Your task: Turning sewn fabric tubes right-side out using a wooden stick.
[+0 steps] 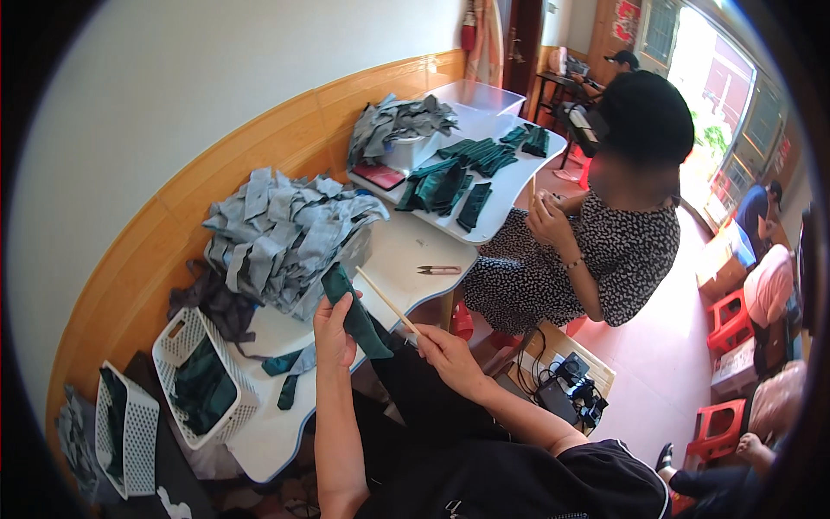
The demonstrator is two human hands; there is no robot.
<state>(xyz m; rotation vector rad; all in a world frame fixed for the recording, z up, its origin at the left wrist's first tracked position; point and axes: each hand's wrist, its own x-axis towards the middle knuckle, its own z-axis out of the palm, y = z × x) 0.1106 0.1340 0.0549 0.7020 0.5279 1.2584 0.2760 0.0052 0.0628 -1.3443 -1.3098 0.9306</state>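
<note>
My left hand (335, 333) grips a dark green fabric strip (356, 313), held upright over the near edge of the white table. In my right hand (450, 359) is a thin wooden stick (387, 298), its far end beside the top of the strip, apart from it or just touching, I cannot tell which. A pair of thread snips (439, 270) lies on the table beyond my right hand. A large heap of grey fabric strips (281, 229) sits past my left hand. Small green and grey pieces (290, 368) lie left of my left forearm.
Two white perforated baskets (226, 415) with green fabric stand at the left. At the far table, a tub of grey strips (411, 154), a clear bin (484, 97) and green strips (441, 186) lie before a seated co-worker (596, 251). A wooden stool (596, 372) bears cables at the right.
</note>
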